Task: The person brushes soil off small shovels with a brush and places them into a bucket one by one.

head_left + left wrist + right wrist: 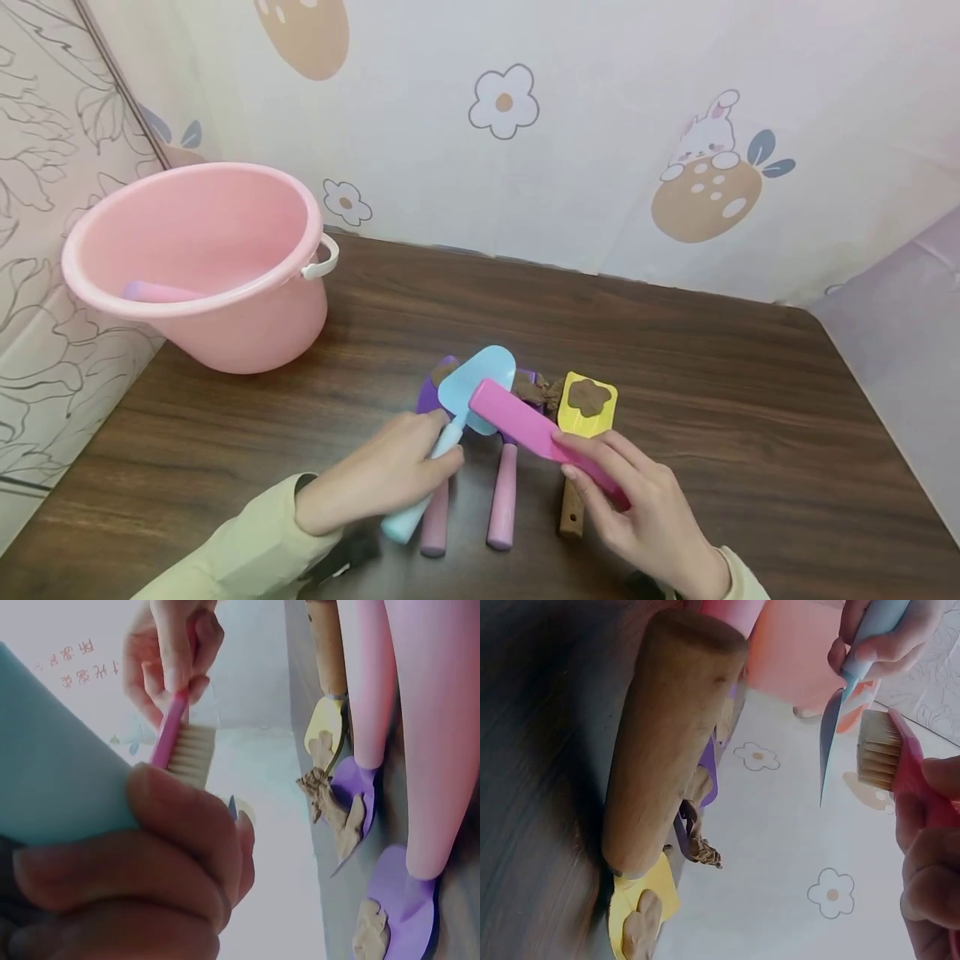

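Note:
My left hand (382, 471) grips the handle of a light blue toy trowel (487, 367), its blade raised above the table. A pink brush (521, 421) is held in my right hand (648, 508), its head over the trowel blade; whether they touch I cannot tell. Pale bristles (877, 750) show on the brush in the right wrist view. Below lie two purple trowels with pink handles, the left one (401, 900) and the middle one (352, 784), each bearing brown clay-like lumps. At their right rests a yellow shovel (570, 421) with a flower-shaped brown piece (588, 397).
A pink bucket (247, 333) with a white handle stands at the back left of the dark wooden table (750, 417). Inside it leans a pink and lilac handle (161, 292). Patterned cloth (585, 167) hangs behind the table.

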Demonstrator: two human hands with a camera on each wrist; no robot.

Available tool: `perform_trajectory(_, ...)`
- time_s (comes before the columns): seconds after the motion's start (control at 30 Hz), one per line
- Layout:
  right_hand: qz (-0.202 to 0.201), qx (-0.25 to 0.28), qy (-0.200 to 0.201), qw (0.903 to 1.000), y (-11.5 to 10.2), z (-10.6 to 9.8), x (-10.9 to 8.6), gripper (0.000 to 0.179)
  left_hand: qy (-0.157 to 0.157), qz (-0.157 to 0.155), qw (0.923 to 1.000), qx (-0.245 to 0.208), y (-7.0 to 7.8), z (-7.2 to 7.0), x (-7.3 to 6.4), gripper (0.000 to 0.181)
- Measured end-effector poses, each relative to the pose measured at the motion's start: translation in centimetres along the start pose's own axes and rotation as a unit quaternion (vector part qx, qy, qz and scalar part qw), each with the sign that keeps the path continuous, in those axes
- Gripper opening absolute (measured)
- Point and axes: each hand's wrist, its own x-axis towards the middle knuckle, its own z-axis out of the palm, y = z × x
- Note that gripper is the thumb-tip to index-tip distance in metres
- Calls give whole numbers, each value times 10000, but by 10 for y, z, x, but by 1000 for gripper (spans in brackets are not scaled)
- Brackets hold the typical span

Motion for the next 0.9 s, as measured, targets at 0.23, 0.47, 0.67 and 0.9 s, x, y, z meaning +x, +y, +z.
perform_trajectory(0.23,-346,190,-186,9990,-7,0,-1,32,114,-282,9995,125,0,-2,1,12)
perform_trajectory(0.47,-531,-64,102,9985,-8,2,6,34,-61,21,9999,143,3,1,-3,12)
perform_trajectory(0.67,-510,-780,91,9956,2,1,7,34,-12,239,9997,94,4,3,-6,10)
perform_trajectory(0.9,-343,-1987,398,9787,24,-6,13,31,7,273,9996,-28,4,2,-8,14)
